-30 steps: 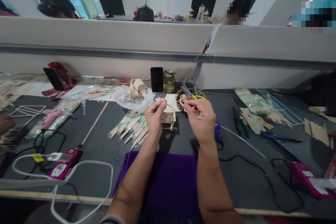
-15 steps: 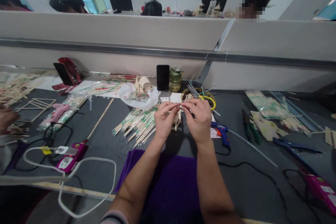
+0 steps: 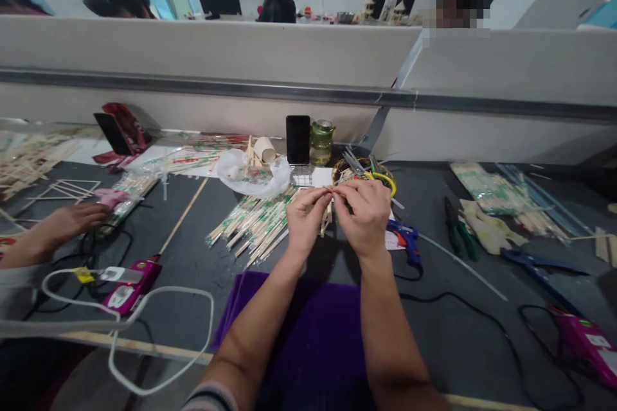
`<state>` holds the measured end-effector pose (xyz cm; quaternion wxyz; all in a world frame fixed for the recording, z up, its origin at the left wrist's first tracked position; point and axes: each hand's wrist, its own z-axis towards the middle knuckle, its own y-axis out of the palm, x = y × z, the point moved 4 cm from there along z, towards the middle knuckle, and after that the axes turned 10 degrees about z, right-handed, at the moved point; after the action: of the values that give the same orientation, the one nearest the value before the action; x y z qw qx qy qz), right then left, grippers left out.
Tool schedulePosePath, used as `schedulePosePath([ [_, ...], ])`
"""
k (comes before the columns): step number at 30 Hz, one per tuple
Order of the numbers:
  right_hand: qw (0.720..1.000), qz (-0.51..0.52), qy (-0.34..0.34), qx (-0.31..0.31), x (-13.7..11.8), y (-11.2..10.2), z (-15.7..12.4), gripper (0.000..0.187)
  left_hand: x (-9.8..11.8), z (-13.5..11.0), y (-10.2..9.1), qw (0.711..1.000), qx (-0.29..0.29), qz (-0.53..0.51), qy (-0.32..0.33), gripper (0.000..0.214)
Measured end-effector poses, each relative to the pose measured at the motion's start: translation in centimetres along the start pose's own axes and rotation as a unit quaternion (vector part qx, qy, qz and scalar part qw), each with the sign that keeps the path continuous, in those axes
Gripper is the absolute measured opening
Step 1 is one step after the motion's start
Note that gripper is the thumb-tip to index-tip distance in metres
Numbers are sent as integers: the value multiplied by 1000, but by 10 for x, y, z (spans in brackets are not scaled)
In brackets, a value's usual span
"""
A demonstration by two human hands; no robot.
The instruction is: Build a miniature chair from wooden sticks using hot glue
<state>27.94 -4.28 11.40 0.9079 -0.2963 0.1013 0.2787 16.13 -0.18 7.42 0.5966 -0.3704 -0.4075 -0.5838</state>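
My left hand (image 3: 305, 217) and my right hand (image 3: 362, 213) meet fingertip to fingertip above the table. Both are closed in a pinch; whatever sits between the fingertips is too small to name. Partly hidden behind and below them is a small structure of wooden sticks (image 3: 326, 219). Packs of wooden sticks (image 3: 258, 225) in clear plastic lie left of my left hand. A blue glue gun (image 3: 409, 243) lies to the right of my right hand. Scissors with yellow handles (image 3: 385, 181) rest in a basket just behind that hand.
A phone (image 3: 298, 140) stands upright beside a green glass jar (image 3: 322, 142). At left, a co-worker's hand (image 3: 72, 225) touches a pink glue gun (image 3: 110, 198). A folded purple cloth (image 3: 313, 327) lies in front. Pliers (image 3: 460, 231) and a magenta power strip (image 3: 585, 347) are at right.
The co-worker's hand at left has reached right onto the pink glue gun. My hands stay pinched together in nearly the same place; the view has shifted slightly.
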Motion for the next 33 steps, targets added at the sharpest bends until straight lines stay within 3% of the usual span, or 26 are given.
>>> schedulePosePath([
  [3,999,18,21,16,3,-3,0,11,-3,8,-12,1000,2,19,-12,11],
  [7,998,20,52,38,10,-10,1,11,-13,29,-52,997,60,15,-52,19],
  [11,997,27,49,47,16,-12,-1,12,-35,42,-76,988,25,58,-139,26],
  [14,997,34,57,39,21,-11,-2,11,-52,40,-73,981,-17,55,-188,31],
  [18,996,37,73,22,26,-8,-4,12,-62,33,-57,976,-66,5,-206,34],
  [26,996,49,76,1,31,-6,-5,8,-54,29,-44,959,-152,-63,-232,45],
  [33,996,53,58,-51,25,3,-5,11,-48,26,-40,962,-150,-61,-220,45],
])
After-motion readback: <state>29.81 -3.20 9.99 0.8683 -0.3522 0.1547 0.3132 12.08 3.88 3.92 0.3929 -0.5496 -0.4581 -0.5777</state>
